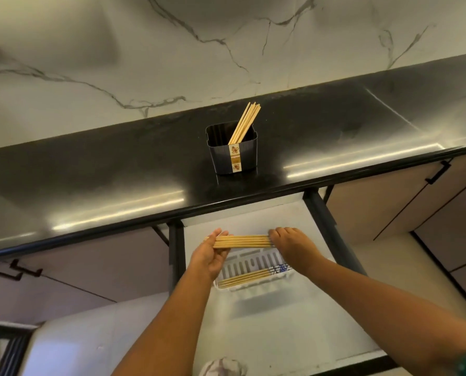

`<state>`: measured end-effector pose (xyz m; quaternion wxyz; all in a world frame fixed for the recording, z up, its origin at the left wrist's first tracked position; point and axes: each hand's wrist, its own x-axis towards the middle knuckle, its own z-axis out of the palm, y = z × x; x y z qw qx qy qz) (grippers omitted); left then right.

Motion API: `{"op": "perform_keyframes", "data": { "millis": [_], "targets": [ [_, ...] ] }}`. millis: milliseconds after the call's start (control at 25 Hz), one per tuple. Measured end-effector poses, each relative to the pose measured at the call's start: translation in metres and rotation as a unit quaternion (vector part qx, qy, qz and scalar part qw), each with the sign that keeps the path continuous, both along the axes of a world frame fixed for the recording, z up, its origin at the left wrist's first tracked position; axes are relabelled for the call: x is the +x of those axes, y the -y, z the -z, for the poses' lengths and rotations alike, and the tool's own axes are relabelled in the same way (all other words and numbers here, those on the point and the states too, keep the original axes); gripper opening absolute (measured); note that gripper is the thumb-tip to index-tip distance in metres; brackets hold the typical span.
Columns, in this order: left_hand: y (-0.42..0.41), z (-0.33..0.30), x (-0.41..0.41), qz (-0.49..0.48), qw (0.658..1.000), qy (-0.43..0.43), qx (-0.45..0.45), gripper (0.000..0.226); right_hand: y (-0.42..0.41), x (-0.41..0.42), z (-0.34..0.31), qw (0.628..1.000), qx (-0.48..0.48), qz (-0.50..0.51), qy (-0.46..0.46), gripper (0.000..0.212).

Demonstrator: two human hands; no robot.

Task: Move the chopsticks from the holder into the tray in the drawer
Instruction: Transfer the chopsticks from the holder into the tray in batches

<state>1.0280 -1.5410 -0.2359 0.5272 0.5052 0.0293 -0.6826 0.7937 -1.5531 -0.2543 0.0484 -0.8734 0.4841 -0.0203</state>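
A bundle of several wooden chopsticks (242, 241) lies level between my two hands above the open drawer (280, 335). My left hand (210, 259) grips its left end. My right hand (291, 245) holds its right end from above. Just below sits the white slotted tray (253, 263), with several chopsticks (249, 278) lying along its near side. On the black counter stands the dark holder (233, 151), with more chopsticks (244, 123) leaning in it.
The black countertop (118, 172) overhangs the back of the drawer. Black drawer rails (332, 229) run along both sides. Cabinet doors with black handles (438, 172) flank the drawer. A marble wall rises behind the counter.
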Motion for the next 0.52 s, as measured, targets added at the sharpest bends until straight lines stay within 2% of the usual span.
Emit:
{"op": "perform_keyframes", "data": {
  "millis": [80,200,320,400,520],
  "targets": [
    [-0.007,0.019,0.024,-0.009,0.998,0.064,0.025,0.017,0.004,-0.008,0.008,1.000,0.005,-0.001,-0.031,0.026],
    [-0.015,0.051,0.043,0.016,0.977,0.203,0.059,0.029,0.010,-0.011,0.028,0.994,0.049,0.002,-0.096,0.026],
    [-0.028,0.072,0.042,0.115,0.905,0.394,0.113,0.024,0.019,0.001,0.048,0.986,0.078,-0.033,-0.144,0.034],
    [-0.036,0.082,0.035,0.209,0.876,0.423,0.099,0.032,0.026,0.013,0.059,0.980,0.084,-0.052,-0.170,0.039],
    [-0.041,0.094,0.034,0.300,0.867,0.396,0.050,0.036,0.033,0.026,0.074,0.972,0.086,-0.042,-0.213,0.034]
  ]
}}
